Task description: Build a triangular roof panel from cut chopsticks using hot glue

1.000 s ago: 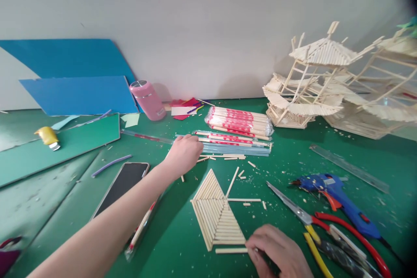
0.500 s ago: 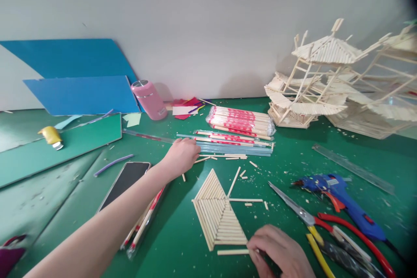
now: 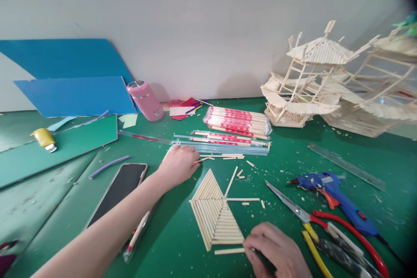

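My left hand (image 3: 178, 164) reaches across the green mat with its fingers curled over the top end of a wrapped pair of chopsticks (image 3: 137, 234), which runs back under my forearm. Just beyond the hand lies a pile of wrapped chopsticks (image 3: 228, 142). A flat fan-shaped panel of glued sticks (image 3: 215, 210) lies in front of me. At the bottom edge of that panel my right hand (image 3: 276, 252) pinches the right end of a loose short stick (image 3: 229, 251).
A phone (image 3: 119, 189) lies left of my arm. Scissors (image 3: 293, 208), a blue glue gun (image 3: 335, 195) and red-handled pliers (image 3: 355, 239) lie to the right. Two stick-built pavilions (image 3: 309, 82) stand at the back right, with a clear ruler (image 3: 345, 165) in front of them. A pink bottle (image 3: 145, 100) and blue boards (image 3: 74, 95) stand at the back left.
My left hand has drawn back from the chopstick pile toward me, with the wrapped pair under it. My right hand has stayed on the short stick.
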`<state>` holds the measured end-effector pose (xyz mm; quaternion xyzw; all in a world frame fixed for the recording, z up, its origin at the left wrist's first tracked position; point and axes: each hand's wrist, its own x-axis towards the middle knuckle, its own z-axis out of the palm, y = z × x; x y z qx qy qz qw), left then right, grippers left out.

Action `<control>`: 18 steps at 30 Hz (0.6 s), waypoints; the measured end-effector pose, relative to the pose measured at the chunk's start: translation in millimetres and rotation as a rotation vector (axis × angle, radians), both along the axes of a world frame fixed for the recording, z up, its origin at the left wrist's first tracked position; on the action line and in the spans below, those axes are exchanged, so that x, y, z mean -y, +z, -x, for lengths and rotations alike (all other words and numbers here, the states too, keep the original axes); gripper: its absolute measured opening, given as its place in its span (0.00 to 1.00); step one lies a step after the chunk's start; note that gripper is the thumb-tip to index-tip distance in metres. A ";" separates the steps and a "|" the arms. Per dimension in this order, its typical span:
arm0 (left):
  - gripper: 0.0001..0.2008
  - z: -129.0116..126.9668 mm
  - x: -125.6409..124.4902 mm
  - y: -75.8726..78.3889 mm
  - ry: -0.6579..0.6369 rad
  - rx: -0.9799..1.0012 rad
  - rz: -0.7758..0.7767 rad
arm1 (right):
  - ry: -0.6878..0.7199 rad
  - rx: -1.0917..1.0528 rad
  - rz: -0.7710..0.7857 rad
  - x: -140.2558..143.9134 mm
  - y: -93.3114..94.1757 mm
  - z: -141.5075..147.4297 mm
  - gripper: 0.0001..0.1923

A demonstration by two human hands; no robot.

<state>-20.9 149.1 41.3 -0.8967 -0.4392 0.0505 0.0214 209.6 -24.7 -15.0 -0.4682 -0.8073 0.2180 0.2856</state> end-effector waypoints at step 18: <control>0.14 -37.1 -39.2 -1.9 0.044 -0.106 -0.176 | -0.064 -0.015 0.006 3.9 11.0 1.7 0.09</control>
